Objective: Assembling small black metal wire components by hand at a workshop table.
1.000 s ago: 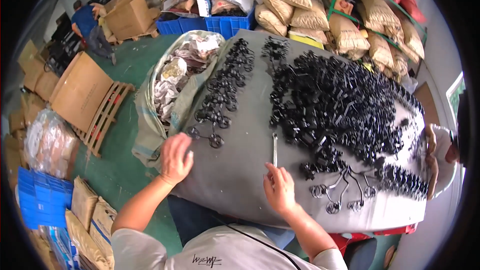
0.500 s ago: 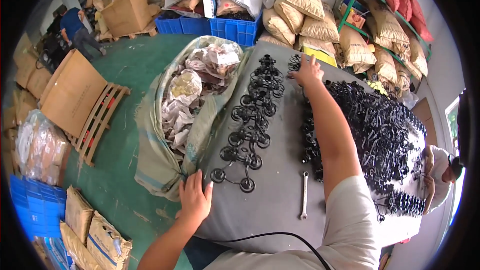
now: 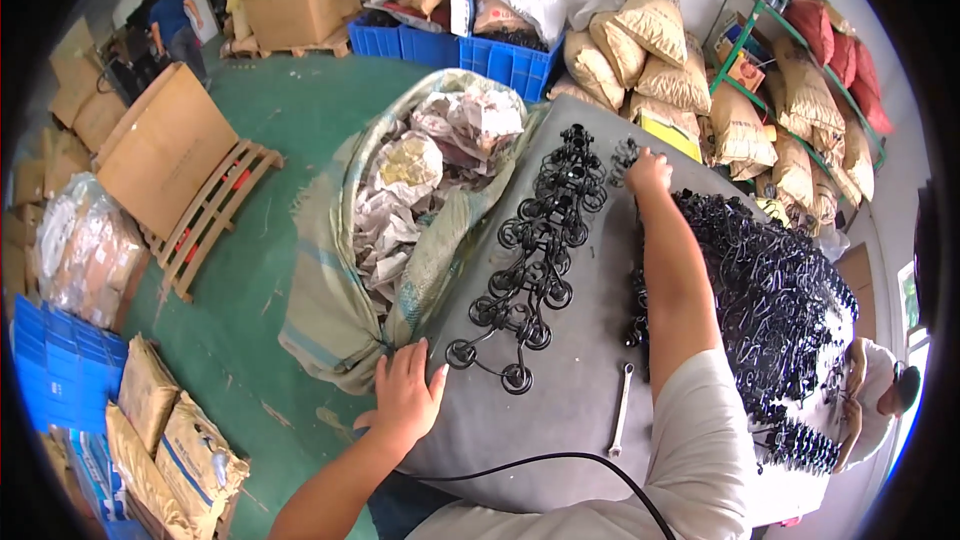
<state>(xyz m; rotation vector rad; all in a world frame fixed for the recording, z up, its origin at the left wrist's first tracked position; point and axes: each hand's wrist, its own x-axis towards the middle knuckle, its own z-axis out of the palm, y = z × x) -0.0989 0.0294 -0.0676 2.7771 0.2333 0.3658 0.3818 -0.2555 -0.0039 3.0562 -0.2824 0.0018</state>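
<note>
1. Centrally, a row of black metal parts (image 3: 535,260) lies in linked pairs down the middle of the grey worktop (image 3: 580,380), running from the far edge toward the near edge; these appear already sorted and laid out.
2. Right hand (image 3: 648,172): stretched to the far end of the worktop, resting on small black parts beside the top of the row. Its fingers curl down over them, but whether they grip a piece cannot be told.
3. Left hand (image 3: 405,395): flat on the near-left edge of the worktop, fingers spread and released, holding nothing; just beside the lowest part of the row.
4. Heap of tangled black parts (image 3: 770,300): covers the right side of the worktop, far larger than the laid-out row, so by judgement most of the work is left.
5. Wrench (image 3: 621,408): lies free on the worktop between row and heap, untouched.
6. Black cable (image 3: 560,460): crosses the near edge.
7. Open sack of crumpled paper (image 3: 420,200): stands against the worktop's left side.
8. Another person (image 3: 880,395) is at the right margin; stuffed bags (image 3: 690,70) and blue crates (image 3: 470,50) stand beyond.
</note>
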